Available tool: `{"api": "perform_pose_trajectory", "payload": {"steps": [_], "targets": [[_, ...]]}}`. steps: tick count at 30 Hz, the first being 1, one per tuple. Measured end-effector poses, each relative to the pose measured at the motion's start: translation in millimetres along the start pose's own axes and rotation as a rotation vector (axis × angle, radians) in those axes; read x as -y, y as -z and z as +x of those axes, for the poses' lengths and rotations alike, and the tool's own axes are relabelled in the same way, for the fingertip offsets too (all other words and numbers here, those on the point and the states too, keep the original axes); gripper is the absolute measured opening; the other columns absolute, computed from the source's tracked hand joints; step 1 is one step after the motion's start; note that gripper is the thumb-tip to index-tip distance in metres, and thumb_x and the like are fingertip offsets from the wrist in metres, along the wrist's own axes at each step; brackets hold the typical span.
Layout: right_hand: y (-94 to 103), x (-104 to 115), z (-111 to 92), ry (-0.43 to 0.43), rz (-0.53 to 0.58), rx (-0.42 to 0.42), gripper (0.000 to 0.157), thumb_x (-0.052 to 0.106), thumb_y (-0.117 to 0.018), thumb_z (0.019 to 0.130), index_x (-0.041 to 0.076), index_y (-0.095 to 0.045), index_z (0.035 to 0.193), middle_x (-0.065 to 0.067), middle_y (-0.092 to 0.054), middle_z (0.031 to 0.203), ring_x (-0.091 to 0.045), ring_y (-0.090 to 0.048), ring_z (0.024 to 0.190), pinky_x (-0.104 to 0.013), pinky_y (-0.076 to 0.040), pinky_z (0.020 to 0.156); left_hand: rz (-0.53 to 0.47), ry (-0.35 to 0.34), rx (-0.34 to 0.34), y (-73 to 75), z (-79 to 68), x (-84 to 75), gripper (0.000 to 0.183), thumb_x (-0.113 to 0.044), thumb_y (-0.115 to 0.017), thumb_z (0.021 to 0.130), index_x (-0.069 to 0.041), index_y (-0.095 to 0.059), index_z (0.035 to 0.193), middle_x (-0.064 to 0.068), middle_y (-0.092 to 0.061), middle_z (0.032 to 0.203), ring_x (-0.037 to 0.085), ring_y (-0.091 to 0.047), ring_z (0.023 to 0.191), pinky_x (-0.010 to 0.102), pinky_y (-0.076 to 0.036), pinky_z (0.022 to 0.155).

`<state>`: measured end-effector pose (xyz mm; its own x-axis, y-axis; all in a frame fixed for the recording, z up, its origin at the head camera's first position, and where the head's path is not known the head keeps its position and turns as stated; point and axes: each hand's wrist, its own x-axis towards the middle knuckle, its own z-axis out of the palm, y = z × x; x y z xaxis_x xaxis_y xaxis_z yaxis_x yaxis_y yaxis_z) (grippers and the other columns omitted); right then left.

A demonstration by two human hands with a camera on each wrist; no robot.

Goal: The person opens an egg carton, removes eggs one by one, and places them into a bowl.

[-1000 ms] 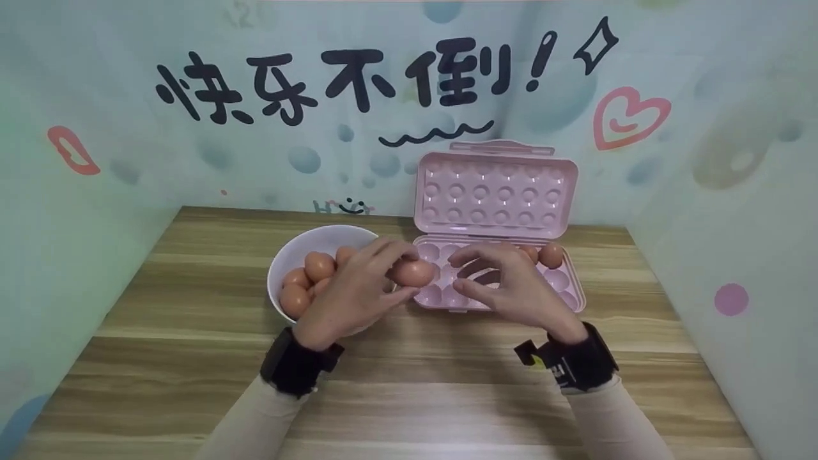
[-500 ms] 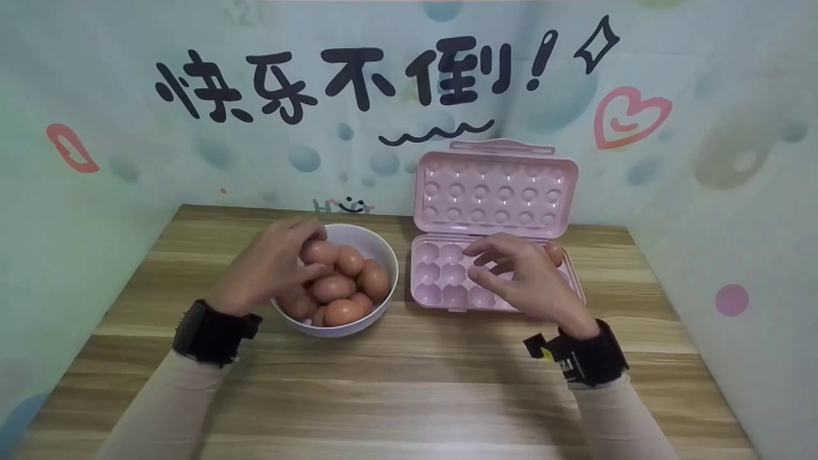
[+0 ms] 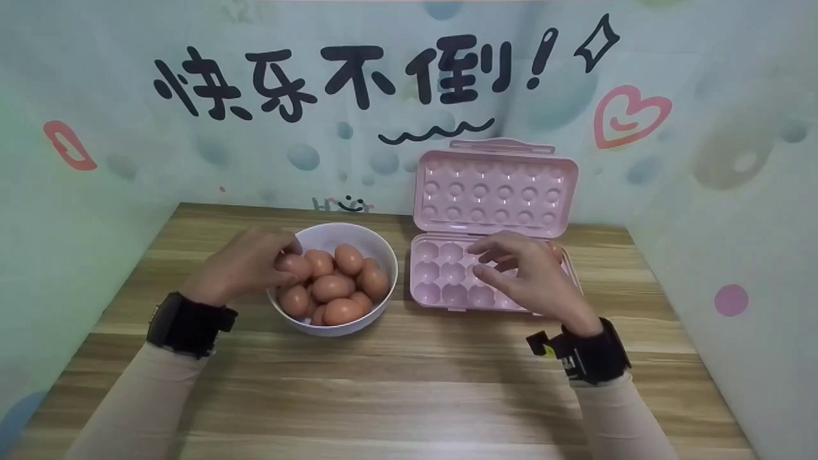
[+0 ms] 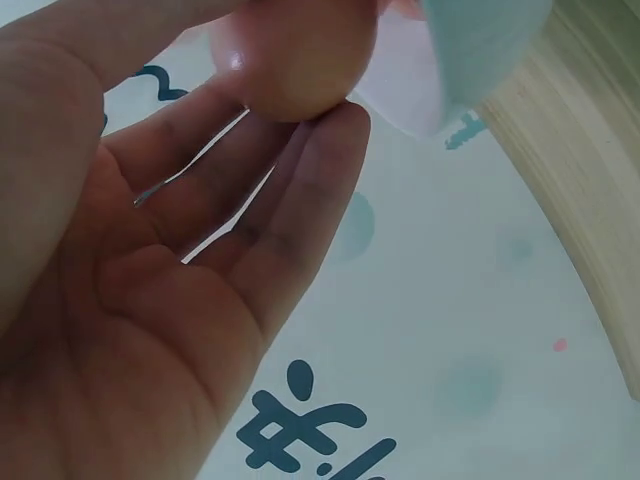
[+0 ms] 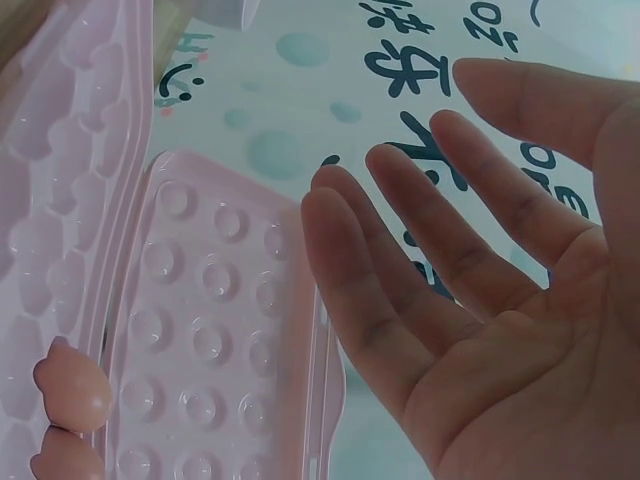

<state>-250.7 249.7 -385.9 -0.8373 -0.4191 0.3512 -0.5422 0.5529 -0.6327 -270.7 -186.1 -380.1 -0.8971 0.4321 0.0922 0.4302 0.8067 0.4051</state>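
At the left rim of the white bowl [image 3: 383, 313], my left hand [image 3: 246, 262] holds a brown egg [image 3: 293, 266] between thumb and fingertips. The left wrist view shows the egg [image 4: 300, 55] close up, the thumb on one side and fingers on the other. Several brown eggs [image 3: 333, 289] lie in the bowl. My right hand [image 3: 527, 271], fingers loosely bent and holding nothing, hovers over the pink egg carton [image 3: 418, 305], hiding part of its right side. Two eggs [image 5: 78, 390] sit in the carton in the right wrist view.
The carton's lid [image 3: 495, 191] stands raised against the patterned backdrop [image 3: 223, 172]. Bowl and carton rest side by side toward the back of the wooden table [image 3: 396, 390], a narrow gap between them.
My left hand has swung left from beside the carton to the bowl's left side, an egg in its fingers. The right hand has shifted slightly right above the carton.
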Motion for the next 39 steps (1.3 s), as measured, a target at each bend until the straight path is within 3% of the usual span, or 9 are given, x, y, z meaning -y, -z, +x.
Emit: {"api": "perform_pose_trajectory", "payload": {"steps": [12,20,26,32,39], "targets": [[6.1,-5.7,0.1,-0.004,-0.009,-0.035,0.025,0.007,-0.08,0.094,0.011,-0.077,0.118,-0.001,-0.077,0.114,-0.019,-0.076,0.098,-0.033,-0.063,0.086,0.007,-0.038,0.075,-5.1,-4.5,6.7,0.034,-0.004,-0.077,0.095,0.001,-0.072,0.128,0.017,-0.075,0.119,0.034,-0.067,0.111,0.056,-0.053,0.098],[15.2,-12.3,1.8,-0.009,0.032,-0.043,0.024,0.002,-0.077,0.094,0.008,-0.076,0.117,-0.005,-0.078,0.108,-0.022,-0.075,0.095,-0.031,-0.062,0.084,0.004,-0.045,0.092,-5.5,-6.4,7.0,0.041,0.001,-0.071,0.089,-0.001,-0.071,0.13,0.014,-0.073,0.117,0.031,-0.064,0.105,0.053,-0.052,0.093],[23.0,-20.6,2.4,-0.002,-0.046,-0.101,0.017,0.017,-0.081,0.096,0.012,-0.078,0.112,-0.002,-0.078,0.107,-0.019,-0.075,0.095,-0.027,-0.063,0.079,0.003,-0.08,-0.036,-8.1,-11.1,-9.6,0.035,-0.002,-0.069,0.095,-0.001,-0.071,0.13,0.018,-0.072,0.122,0.036,-0.066,0.112,0.057,-0.053,0.098],[28.3,-33.6,3.9,0.016,-0.169,-0.148,0.027,0.023,-0.085,0.092,0.009,-0.078,0.114,-0.006,-0.076,0.111,-0.02,-0.073,0.091,-0.038,-0.065,0.078,-0.063,-0.159,-0.162,-21.2,-11.0,-39.4,0.034,-0.006,-0.075,0.095,-0.007,-0.072,0.129,0.016,-0.071,0.127,0.034,-0.065,0.117,0.055,-0.053,0.102],[29.2,-53.6,12.4,0.018,-0.321,-0.099,0.034,0.017,-0.086,0.09,0.002,-0.075,0.119,-0.018,-0.072,0.119,-0.036,-0.065,0.108,-0.051,-0.054,0.096,0.012,-0.321,-0.33,-45.5,-5.1,-67.8,0.036,-0.008,-0.075,0.091,-0.004,-0.072,0.127,0.015,-0.07,0.126,0.035,-0.062,0.124,0.05,-0.048,0.11]]}}
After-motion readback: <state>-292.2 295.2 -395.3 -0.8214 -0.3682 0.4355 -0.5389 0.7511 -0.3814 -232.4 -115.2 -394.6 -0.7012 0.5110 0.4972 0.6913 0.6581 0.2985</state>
